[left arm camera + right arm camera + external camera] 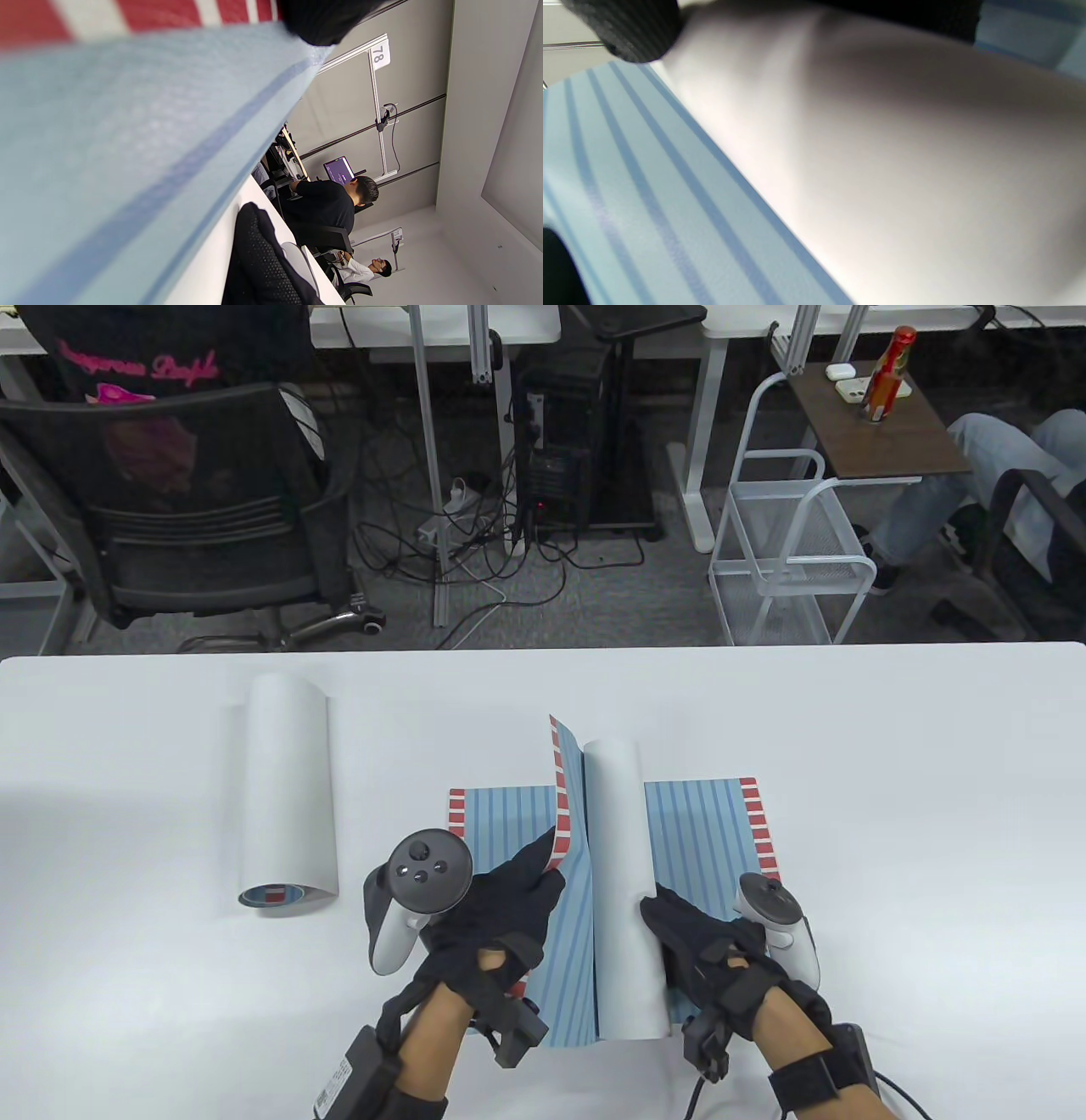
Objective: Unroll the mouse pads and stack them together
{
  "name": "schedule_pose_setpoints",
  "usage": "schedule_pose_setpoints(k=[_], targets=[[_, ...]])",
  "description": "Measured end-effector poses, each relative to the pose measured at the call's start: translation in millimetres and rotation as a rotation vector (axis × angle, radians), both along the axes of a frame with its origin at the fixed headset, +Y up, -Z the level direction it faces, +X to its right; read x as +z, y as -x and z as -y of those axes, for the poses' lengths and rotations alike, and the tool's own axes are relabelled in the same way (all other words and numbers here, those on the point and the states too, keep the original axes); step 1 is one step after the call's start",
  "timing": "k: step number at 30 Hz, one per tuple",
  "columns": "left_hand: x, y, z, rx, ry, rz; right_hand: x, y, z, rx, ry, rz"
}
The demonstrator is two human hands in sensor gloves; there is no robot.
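Left hand (501, 916) pinching the red-striped edge of the half-open mat (570, 891), right hand (704, 942) holding its white roll (618, 848), both above a flat mat (501, 814) on the desk (891, 814); third mat (287, 785) left rolled up nearby. Could spring back into a curl if let go too soon; could also land crooked on the flat one.

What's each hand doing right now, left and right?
Left hand: grips the red-checked edge of the half-unrolled mouse pad.
Right hand: rests on that pad's white rolled part; grip cannot be told.
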State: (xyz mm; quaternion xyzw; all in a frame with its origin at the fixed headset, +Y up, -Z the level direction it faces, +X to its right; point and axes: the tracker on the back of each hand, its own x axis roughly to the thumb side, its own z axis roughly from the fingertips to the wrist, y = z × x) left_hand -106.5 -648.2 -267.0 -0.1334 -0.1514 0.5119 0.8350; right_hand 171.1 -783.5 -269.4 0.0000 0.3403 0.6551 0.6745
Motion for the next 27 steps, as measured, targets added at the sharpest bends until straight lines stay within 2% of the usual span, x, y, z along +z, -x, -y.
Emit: schedule_pose_setpoints(k=[27], targets=[[4, 15, -30, 0.047, -0.083, 0.051, -1, -13, 4, 0.033, 0.056, 0.043]])
